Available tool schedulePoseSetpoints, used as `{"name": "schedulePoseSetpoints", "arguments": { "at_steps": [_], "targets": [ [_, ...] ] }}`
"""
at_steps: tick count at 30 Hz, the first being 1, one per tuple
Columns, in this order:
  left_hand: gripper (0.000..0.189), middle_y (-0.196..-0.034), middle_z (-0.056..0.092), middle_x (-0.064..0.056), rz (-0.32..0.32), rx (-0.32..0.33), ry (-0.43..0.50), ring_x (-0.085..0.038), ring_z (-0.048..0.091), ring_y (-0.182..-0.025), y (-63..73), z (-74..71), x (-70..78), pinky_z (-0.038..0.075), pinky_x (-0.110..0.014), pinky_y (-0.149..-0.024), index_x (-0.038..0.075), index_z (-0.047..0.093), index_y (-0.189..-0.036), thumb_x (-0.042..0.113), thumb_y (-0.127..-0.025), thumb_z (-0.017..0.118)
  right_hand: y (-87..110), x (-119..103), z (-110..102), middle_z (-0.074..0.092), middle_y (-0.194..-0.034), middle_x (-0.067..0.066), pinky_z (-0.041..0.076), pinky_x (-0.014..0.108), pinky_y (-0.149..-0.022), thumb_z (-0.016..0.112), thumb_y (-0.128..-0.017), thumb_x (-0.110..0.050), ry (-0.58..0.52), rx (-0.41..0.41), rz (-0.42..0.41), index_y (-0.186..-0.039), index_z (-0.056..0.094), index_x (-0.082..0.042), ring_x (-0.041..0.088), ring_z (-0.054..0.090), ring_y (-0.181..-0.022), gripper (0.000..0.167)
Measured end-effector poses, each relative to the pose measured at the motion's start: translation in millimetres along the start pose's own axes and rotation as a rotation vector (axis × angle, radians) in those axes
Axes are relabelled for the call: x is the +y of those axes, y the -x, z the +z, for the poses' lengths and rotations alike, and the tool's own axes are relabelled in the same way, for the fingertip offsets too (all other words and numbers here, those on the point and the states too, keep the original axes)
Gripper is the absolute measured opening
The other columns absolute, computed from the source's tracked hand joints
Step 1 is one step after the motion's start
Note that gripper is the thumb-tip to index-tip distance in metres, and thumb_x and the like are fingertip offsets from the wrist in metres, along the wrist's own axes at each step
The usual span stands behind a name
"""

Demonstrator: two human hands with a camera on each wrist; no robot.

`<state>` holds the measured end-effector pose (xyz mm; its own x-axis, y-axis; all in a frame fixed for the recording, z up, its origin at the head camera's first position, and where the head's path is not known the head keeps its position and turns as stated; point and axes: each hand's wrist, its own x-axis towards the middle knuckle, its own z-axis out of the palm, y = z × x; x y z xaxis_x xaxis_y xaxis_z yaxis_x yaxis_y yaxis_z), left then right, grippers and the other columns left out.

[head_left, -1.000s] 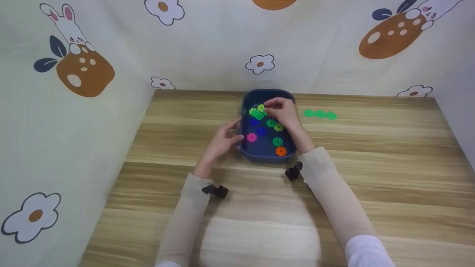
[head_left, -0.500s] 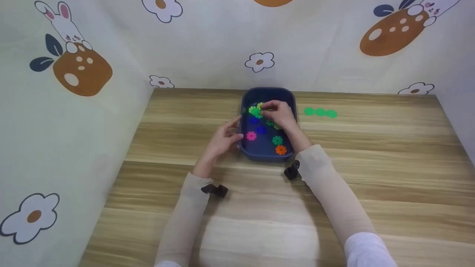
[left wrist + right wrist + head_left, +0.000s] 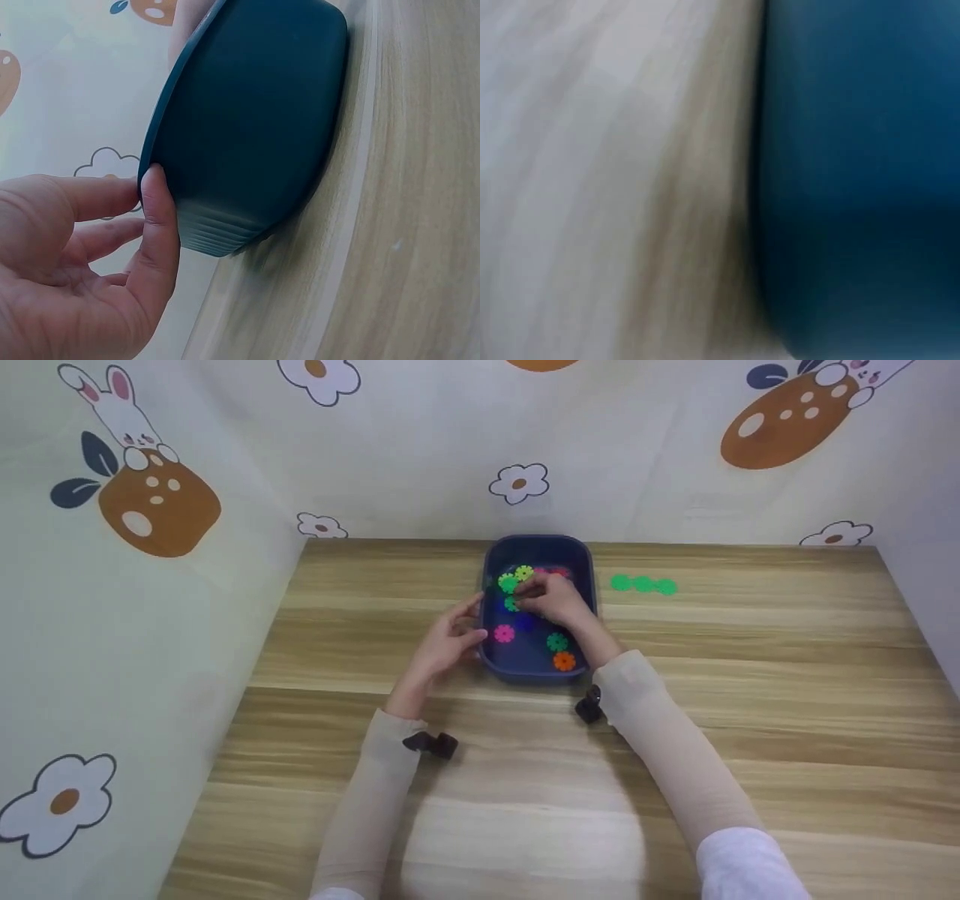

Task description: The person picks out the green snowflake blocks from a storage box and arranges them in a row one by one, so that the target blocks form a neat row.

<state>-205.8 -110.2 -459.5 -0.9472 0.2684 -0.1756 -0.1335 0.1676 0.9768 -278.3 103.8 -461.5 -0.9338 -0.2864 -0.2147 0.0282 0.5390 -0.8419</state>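
A dark blue bin stands on the table with flower-shaped plastic pieces in it. My left hand rests its thumb and finger against the left rim. In the left wrist view this hand has its fingertips right at the bin's rim. Inside the bin, my right hand has its thumb tip right at a green flower piece; I cannot tell if it pinches it. Another green piece and a yellow one lie just beyond. The right wrist view shows only the blurred bin wall and tabletop.
A pink piece, a dark green piece and an orange piece lie in the bin's near half. Right of the bin, a row of green pieces lies on the wooden table. A patterned cloth wall rises behind.
The right hand has shifted left and toward me within the bin. A green piece by its thumb has moved nearer, apart from the other green one. The left hand stays at the rim.
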Motion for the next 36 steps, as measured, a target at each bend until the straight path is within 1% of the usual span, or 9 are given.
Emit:
{"name": "schedulePoseSetpoints", "arguments": {
  "at_steps": [4,7,10,13,16,21,27,30,36],
  "targets": [
    [0.063,-0.136,0.045,-0.022,0.005,-0.008,0.016,-0.021,0.059,-0.094,0.2,-0.3,1.6,0.055,-0.027,-0.069,0.009,0.036,-0.154,-0.003,-0.096,0.057,0.9,-1,2,0.071,-0.116,0.02,0.056,0.037,-0.093,0.071,-0.089,-0.005,0.023,-0.044,-0.035,-0.119,0.068,0.001,0.028,0.068,-0.105,0.031],
    [0.064,-0.136,0.045,-0.023,0.009,-0.013,0.032,-0.022,0.06,-0.092,0.4,-0.8,2.8,0.056,-0.028,-0.07,0.008,0.036,-0.154,-0.004,-0.096,0.057,0.9,-2,4,0.073,-0.109,0.019,0.057,0.027,-0.082,0.073,-0.085,-0.003,0.074,-0.089,-0.056,-0.117,0.07,0.001,0.022,0.068,-0.093,0.032],
    [0.064,-0.137,0.045,-0.025,0.011,-0.011,0.027,-0.022,0.059,-0.091,0.1,-1.5,3.3,0.057,-0.03,-0.071,0.008,0.036,-0.154,-0.004,-0.096,0.057,1.3,-3,6,0.073,-0.1,0.015,0.051,0.021,-0.071,0.074,-0.084,-0.003,0.145,-0.121,-0.063,-0.113,0.073,-0.001,0.015,0.062,-0.081,0.029],
    [0.063,-0.138,0.045,-0.026,0.009,-0.006,0.014,-0.025,0.059,-0.093,-0.4,-1.8,3.0,0.057,-0.031,-0.071,0.009,0.036,-0.154,-0.003,-0.096,0.057,1.8,-3,8,0.072,-0.094,0.012,0.049,0.021,-0.069,0.076,-0.083,-0.004,0.211,-0.135,-0.075,-0.108,0.075,-0.003,0.015,0.059,-0.077,0.026],
    [0.063,-0.138,0.045,-0.025,0.001,-0.004,0.007,-0.029,0.06,-0.096,-0.4,-1.7,2.7,0.056,-0.027,-0.069,0.01,0.036,-0.155,-0.003,-0.096,0.057,2.0,-3,10,0.071,-0.095,0.012,0.051,0.025,-0.073,0.078,-0.082,-0.004,0.237,-0.145,-0.095,-0.105,0.074,-0.004,0.017,0.06,-0.081,0.024],
    [0.064,-0.138,0.045,-0.026,0.016,-0.007,-0.004,-0.026,0.061,-0.095,-0.5,-2.4,1.2,0.055,-0.022,-0.068,0.009,0.035,-0.155,-0.004,-0.096,0.057,2.1,-2,11,0.071,-0.097,0.014,0.056,0.03,-0.077,0.077,-0.082,-0.002,0.203,-0.169,-0.122,-0.101,0.071,-0.003,0.019,0.063,-0.082,0.02],
    [0.063,-0.137,0.046,-0.026,0.031,-0.013,-0.039,-0.014,0.06,-0.085,-1.3,-3.0,-0.6,0.059,-0.034,-0.076,0.008,0.036,-0.154,-0.004,-0.096,0.057,3.0,0,10,0.074,-0.093,0.013,0.055,0.025,-0.069,0.072,-0.087,-0.003,0.133,-0.187,-0.12,-0.098,0.074,-0.004,0.015,0.062,-0.076,0.012],
    [0.063,-0.137,0.046,-0.025,0.03,-0.01,-0.044,-0.015,0.06,-0.085,-0.8,-3.0,-1.3,0.059,-0.036,-0.078,0.009,0.037,-0.154,-0.003,-0.096,0.057,3.5,1,8,0.074,-0.091,0.012,0.054,0.023,-0.066,0.072,-0.087,-0.005,0.123,-0.186,-0.127,-0.097,0.076,-0.005,0.014,0.061,-0.073,0.011],
    [0.063,-0.135,0.046,-0.024,0.056,-0.022,-0.003,-0.018,0.061,-0.091,1.7,-2.7,-1.8,0.059,-0.03,-0.071,0.008,0.037,-0.154,-0.002,-0.095,0.058,3.1,1,6,0.076,-0.093,0.01,0.055,0.022,-0.068,0.074,-0.087,-0.01,0.106,-0.163,-0.141,-0.097,0.078,-0.005,0.011,0.062,-0.073,0.012]
  ]
}}
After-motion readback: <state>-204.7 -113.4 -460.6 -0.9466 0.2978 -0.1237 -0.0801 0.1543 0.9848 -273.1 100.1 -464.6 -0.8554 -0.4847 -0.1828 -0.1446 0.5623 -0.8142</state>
